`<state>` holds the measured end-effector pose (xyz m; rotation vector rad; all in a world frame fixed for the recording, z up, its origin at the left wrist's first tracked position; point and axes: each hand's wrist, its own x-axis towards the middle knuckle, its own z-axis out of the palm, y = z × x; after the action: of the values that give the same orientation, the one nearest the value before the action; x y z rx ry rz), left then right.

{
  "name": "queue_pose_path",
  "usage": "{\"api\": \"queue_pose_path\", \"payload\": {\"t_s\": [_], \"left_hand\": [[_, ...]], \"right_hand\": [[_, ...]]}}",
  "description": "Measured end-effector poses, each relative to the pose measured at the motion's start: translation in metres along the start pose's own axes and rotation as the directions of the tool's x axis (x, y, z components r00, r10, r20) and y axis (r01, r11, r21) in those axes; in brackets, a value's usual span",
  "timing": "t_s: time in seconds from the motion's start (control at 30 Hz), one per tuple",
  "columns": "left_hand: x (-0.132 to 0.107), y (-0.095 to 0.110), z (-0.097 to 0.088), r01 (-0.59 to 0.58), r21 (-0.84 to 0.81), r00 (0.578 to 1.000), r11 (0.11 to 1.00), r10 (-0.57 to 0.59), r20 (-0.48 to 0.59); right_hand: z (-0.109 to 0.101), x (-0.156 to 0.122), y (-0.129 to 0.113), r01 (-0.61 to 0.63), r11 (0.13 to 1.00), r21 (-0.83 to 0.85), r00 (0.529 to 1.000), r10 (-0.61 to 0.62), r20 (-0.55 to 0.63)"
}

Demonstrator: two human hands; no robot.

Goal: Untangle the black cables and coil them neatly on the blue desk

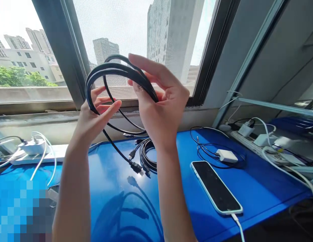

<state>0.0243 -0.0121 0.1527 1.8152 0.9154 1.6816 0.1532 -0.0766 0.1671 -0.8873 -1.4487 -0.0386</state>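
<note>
A looped black cable (pixel 146 85) is held up in front of the window, above the blue table. My right hand (pixel 166 101) is closed round the right side of the loops, its thumb beneath and its fingers beyond. On the left side, the loops run through the crook of my left hand (pixel 92 119), whose thumb points up to the right and whose fingers are loosely curled. One end hangs down to a black plug with a metal tip (pixel 137 168), just over the table. Behind it a second coiled black cable (pixel 145 155) lies partly hidden by my right forearm.
A phone (pixel 217 188) with a white charging lead lies on the blue table (pixel 176 222) at right. Beyond it is a white adapter (pixel 226 156) with a thin black cable. Power strips with plugged chargers sit at left (pixel 59 153) and right (pixel 247 141).
</note>
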Motion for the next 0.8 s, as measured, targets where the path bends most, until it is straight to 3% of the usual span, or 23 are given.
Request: {"api": "queue_pose_path", "payload": {"t_s": [0.17, 0.33, 0.4, 0.47, 0.57, 0.67, 0.73, 0.8], "left_hand": [[0.002, -0.003, 0.004, 0.058, -0.072, 0.997, 0.996, -0.061, -0.037], [0.0, -0.001, -0.008, 0.13, -0.116, 0.988, 0.985, -0.138, -0.063], [0.0, 0.002, -0.013, 0.17, -0.116, 0.971, 0.979, -0.187, -0.149], [0.0, 0.007, -0.018, 0.185, -0.089, 0.929, 0.979, -0.204, -0.308], [-0.001, 0.014, -0.022, 0.115, -0.031, 0.852, 0.993, -0.114, -0.512], [-0.005, 0.018, -0.022, 0.014, 0.069, 0.796, 0.998, 0.031, -0.605], [-0.008, 0.021, -0.022, -0.033, 0.117, 0.802, 0.993, 0.096, -0.589], [-0.012, 0.025, -0.021, -0.05, 0.109, 0.848, 0.993, 0.1, -0.521]], "right_hand": [[0.004, -0.004, -0.003, -0.054, 0.992, 0.11, 0.98, 0.074, -0.186], [0.012, 0.0, 0.019, -0.152, 0.977, 0.147, 0.988, 0.152, 0.011], [0.013, 0.002, 0.028, -0.146, 0.984, 0.106, 0.989, 0.142, 0.049], [0.013, 0.002, 0.032, -0.127, 0.991, 0.042, 0.991, 0.125, 0.044], [0.016, 0.0, 0.027, -0.068, 0.998, -0.007, 0.995, 0.068, 0.069], [0.023, -0.003, 0.015, -0.015, 0.998, 0.058, 0.985, 0.005, 0.172], [0.027, -0.005, 0.007, -0.025, 0.992, 0.127, 0.963, -0.01, 0.268], [0.032, -0.007, 0.001, -0.064, 0.98, 0.187, 0.938, -0.005, 0.348]]}}
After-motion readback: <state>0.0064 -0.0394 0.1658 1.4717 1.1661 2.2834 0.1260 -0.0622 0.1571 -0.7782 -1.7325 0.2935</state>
